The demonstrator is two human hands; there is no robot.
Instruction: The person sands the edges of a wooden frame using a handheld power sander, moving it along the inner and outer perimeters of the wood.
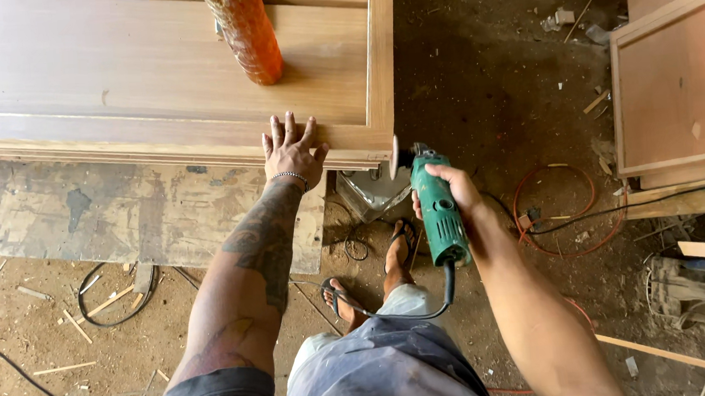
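Right hand (452,188): fingers clenched around the green angle grinder (437,208). Its long axis runs near to far, disc (394,158) foremost, just beside the wooden panel (150,71) corner. Left hand (292,151): fingers spread flat, released, on the panel edge, near the disc. Risks judged: kickback toward those fingers; the trailing cord (395,314) snagging the sandalled feet.
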